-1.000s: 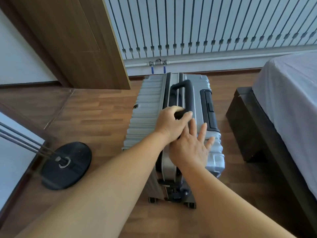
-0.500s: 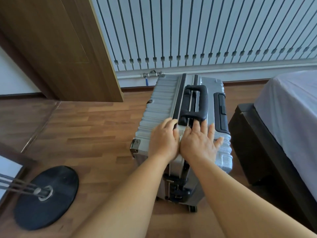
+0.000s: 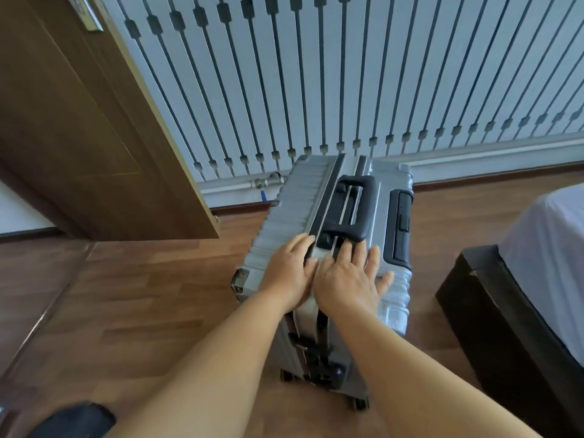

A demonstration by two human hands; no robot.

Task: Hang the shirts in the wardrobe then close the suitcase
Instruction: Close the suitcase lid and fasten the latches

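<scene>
A silver ribbed suitcase point(image 3: 294, 197) stands upright on the wood floor, its two halves together along the dark seam. A black carry handle point(image 3: 354, 207) sits on its upper face. My left hand point(image 3: 287, 273) lies flat on the left half, fingers over the seam just below the handle. My right hand point(image 3: 350, 279) rests flat on the right half beside it, fingers spread and straight. Neither hand grips anything. A latch block point(image 3: 311, 352) shows lower on the seam. No shirts and no wardrobe are in view.
A brown wooden door point(image 3: 79, 128) stands open at the left. A white radiator point(image 3: 316, 74) runs along the back wall behind the suitcase. A bed with a white sheet point(image 3: 550, 257) on a dark frame point(image 3: 493, 317) is at the right. A black round stand base point(image 3: 72, 420) lies at bottom left.
My left hand has let go of the handle area and come to lie flat beside my right hand. The view has moved closer and higher over the suitcase.
</scene>
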